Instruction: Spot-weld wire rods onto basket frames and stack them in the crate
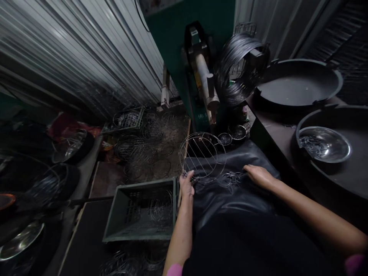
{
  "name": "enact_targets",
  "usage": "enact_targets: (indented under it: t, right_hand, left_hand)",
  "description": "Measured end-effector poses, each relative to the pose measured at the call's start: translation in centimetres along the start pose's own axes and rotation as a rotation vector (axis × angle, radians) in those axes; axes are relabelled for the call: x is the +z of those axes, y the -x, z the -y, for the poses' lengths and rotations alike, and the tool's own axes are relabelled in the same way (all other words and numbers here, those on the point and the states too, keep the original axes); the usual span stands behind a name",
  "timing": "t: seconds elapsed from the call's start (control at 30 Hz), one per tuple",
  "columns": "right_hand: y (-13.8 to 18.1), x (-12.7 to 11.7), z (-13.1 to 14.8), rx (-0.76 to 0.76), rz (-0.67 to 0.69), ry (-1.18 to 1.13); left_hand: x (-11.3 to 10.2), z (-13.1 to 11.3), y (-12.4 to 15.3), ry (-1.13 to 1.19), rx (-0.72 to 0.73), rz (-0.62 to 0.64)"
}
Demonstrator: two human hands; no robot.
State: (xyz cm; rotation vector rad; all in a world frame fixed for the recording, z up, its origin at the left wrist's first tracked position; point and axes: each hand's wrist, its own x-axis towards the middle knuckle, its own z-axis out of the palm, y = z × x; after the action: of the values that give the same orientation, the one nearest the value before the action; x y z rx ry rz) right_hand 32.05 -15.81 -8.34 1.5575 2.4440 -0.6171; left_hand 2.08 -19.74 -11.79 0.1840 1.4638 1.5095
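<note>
My left hand [187, 184] is closed on the lower left rim of a round wire rack [203, 155], a double ring crossed by several straight bars. The rack is tilted up above my lap, in front of the machine. My right hand [257, 175] is closed in a pinch over the dark apron [230, 203]. Beside its fingertips, a small heap of bent wire pieces [233, 178] lies on the apron. Whatever is between those fingers is too small and dim to make out.
Ahead stands a green machine [198, 115] with a thick cylindrical arm [206, 82] and a wire coil [235, 69]. Large dark pans [304, 82] and a metal bowl [339, 147] sit right. A green crate [115, 214] with wire parts stands left; more wire rings [161, 168] cover the floor.
</note>
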Motion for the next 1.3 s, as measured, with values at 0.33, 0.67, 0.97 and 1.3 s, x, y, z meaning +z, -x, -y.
enact_targets:
  t: [0.33,0.67,0.97,1.3]
  right_hand:
    - [-1.5,2.4,3.7,-0.035,0.042,0.113]
    - [-2.5,2.1,3.3,-0.079,0.044,0.082]
    - [-2.4,2.7,-0.2,-0.016,-0.008,-0.429]
    - [-0.5,1.7,-1.3,0.238,0.159,-1.13]
  left_hand:
    - [0.2,0.0,0.3,0.007,0.014,0.006]
    - [0.2,0.1,0.1,0.019,0.01,-0.025]
    - [0.3,-0.1,0.4,0.009,0.004,0.006]
    - [0.3,-0.1,1.4,0.016,0.029,0.002]
